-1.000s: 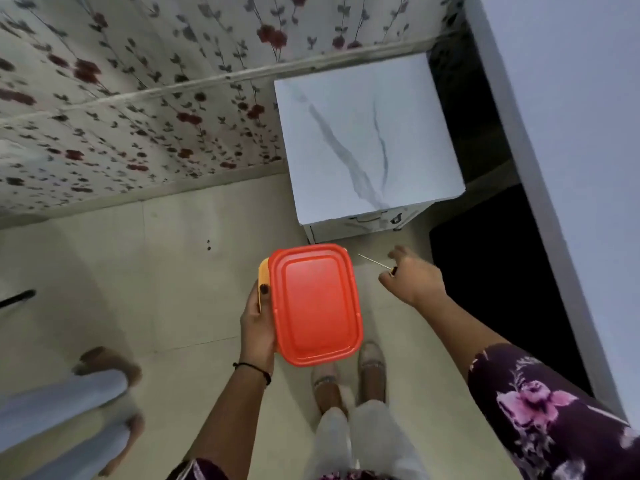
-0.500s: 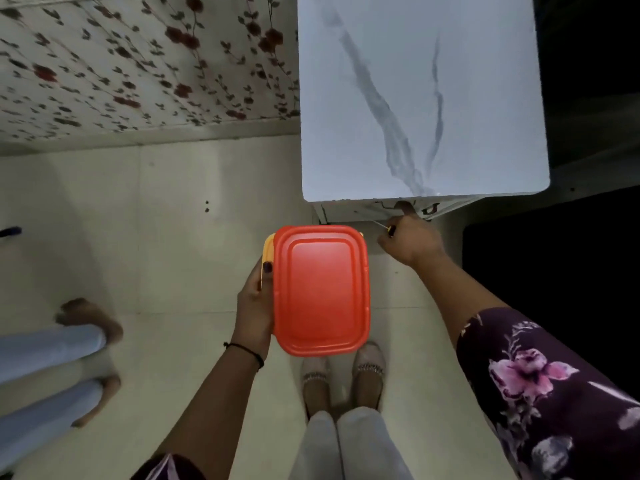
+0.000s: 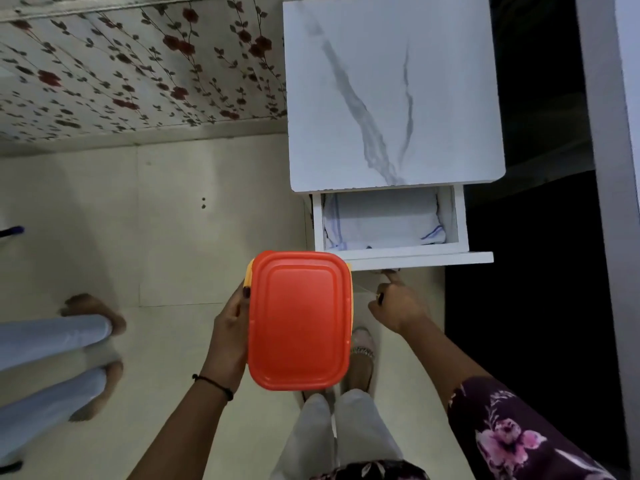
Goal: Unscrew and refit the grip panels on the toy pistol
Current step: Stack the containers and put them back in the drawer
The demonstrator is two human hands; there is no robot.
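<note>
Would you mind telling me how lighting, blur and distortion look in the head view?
Head view: dim, flat indoor light; right of the marble-topped cabinet is near black; wide-angle lens bows the wall base; the red-lidded box is sharp; another person's legs at left look soft.

The red-lidded box (image 3: 299, 320) is shut, so what is inside cannot be seen. It hides most fingers of the left hand (image 3: 228, 327). The thin tool (image 3: 363, 289) in the right hand (image 3: 394, 306) is too small to name. The table (image 3: 391, 98) top covers the back of the drawer (image 3: 391, 259). At the left edge, another person's legs (image 3: 52, 334) are blurry and cut off.
</note>
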